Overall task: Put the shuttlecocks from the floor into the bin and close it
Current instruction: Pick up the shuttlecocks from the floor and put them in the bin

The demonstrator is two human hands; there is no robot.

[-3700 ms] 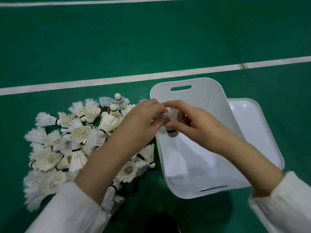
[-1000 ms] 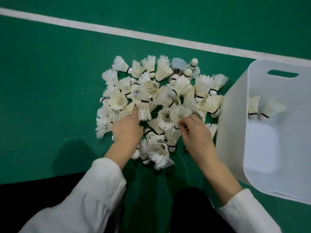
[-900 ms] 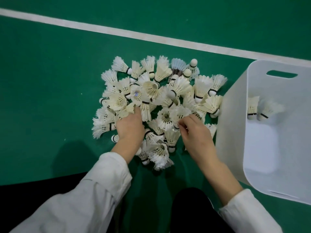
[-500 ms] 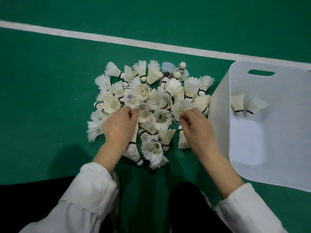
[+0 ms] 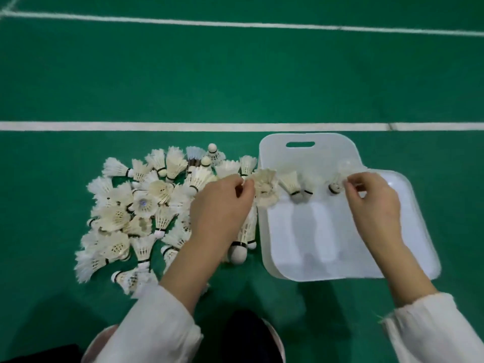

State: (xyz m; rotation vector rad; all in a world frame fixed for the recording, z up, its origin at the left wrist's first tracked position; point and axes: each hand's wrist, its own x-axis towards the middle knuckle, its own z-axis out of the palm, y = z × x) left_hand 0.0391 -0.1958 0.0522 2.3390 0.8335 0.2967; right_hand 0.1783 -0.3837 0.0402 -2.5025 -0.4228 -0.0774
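Both hands have left the floor pile (image 5: 146, 210) since half a second ago. I see my left hand (image 5: 222, 203) pinching a frayed shuttlecock (image 5: 265, 187) at the left rim of the white bin (image 5: 314, 231); my right hand (image 5: 372, 200) pinches a blurred shuttlecock (image 5: 337, 184) over it. A pair of shuttlecocks (image 5: 297, 186) lies inside.

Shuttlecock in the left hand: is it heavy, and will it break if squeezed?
Probably very light: the left hand holds the shuttlecock up with just a fingertip pinch. Its thin feathers look ragged, so squeezing would likely bend or snap them.
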